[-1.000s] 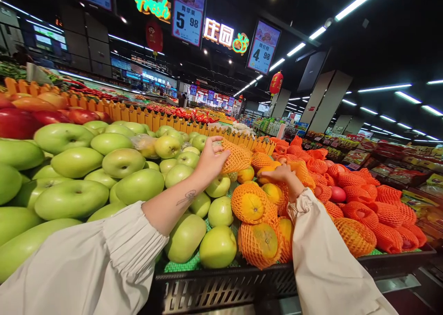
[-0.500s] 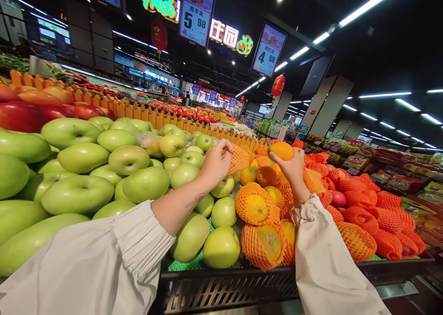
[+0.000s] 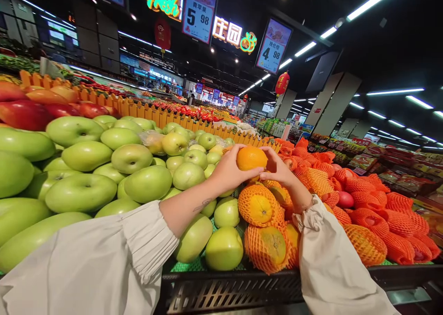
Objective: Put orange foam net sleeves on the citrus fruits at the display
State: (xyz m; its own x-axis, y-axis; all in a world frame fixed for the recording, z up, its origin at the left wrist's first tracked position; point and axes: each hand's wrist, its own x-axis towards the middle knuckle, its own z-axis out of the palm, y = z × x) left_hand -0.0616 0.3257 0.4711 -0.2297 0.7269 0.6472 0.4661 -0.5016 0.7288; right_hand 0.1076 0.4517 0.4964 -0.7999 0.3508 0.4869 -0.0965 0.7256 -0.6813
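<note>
A bare orange is up above the fruit pile, between my two hands. My left hand wraps it from the left, thumb stretched along its underside. From the other side my right hand curls its fingers against the orange's right edge; both hands grip it. Just below lie more oranges, among them one in an orange foam net and another netted orange at the front. Green apples are heaped beside my left forearm.
A black slatted rail edges the display in front. Fruit in red foam nets is piled to the right. Red apples lie far left, before a low orange picket fence. Price screens hang overhead.
My left hand has let go of the orange foam net and moved right to take hold of the orange. My right hand has brought the orange left and slightly down.
</note>
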